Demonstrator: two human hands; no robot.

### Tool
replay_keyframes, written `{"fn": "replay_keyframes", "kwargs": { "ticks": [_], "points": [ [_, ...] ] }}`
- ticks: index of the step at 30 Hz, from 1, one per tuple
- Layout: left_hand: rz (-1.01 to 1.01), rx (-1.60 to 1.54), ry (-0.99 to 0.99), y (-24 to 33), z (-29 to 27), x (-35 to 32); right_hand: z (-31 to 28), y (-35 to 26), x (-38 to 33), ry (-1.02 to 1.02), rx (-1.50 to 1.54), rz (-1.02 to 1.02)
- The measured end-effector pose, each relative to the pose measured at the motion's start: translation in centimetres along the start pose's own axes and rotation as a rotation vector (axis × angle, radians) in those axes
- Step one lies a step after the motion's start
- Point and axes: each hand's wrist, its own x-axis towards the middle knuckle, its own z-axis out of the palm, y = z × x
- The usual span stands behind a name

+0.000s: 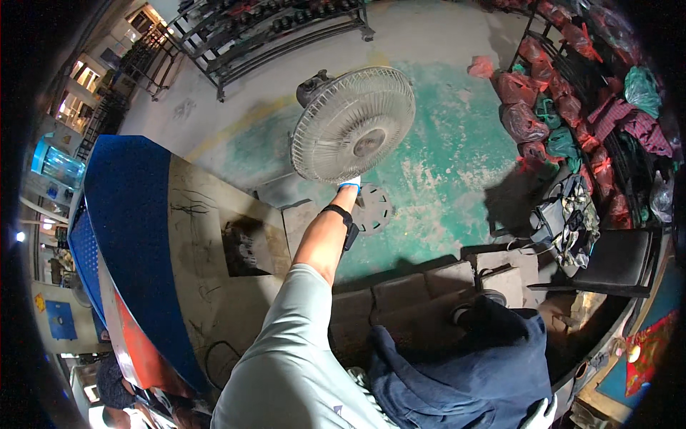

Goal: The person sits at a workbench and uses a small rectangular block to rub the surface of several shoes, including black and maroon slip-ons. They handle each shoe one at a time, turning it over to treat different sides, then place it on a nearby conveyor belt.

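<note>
A white pedestal fan [352, 123] stands on the green floor, its round guard tilted up toward me and its round base [373, 209] below it. My left arm, in a pale grey sleeve with a black wrist strap, stretches out to it. My left hand [350, 184], in a white glove with a blue cuff, grips the guard's lower rim; its fingers are hidden behind the rim. My right hand [541, 415], also in a white glove, shows only partly at the bottom edge beside my dark blue trousers [464, 372].
A blue-edged brown workbench [207, 243] runs along the left. Metal racks [264, 28] stand at the back. Shelves with red and green bags [550, 107] line the right, above a black chair [622, 264] and a patterned bag [568, 222]. Brown blocks [421, 286] lie by my shoe. Another person [114, 382] is at the lower left.
</note>
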Motion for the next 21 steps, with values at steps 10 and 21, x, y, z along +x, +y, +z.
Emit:
{"fn": "replay_keyframes", "kwargs": {
  "ticks": [10,21],
  "points": [
    [0.009,0.022,0.034,-0.2,0.9,1.0,0.2,-0.6,0.1,-0.003,-0.011,-0.006],
    [0.003,0.082,0.069,0.2,2.3,1.5,-0.1,-1.2,0.5,-0.015,-0.023,0.046]
  ]
}}
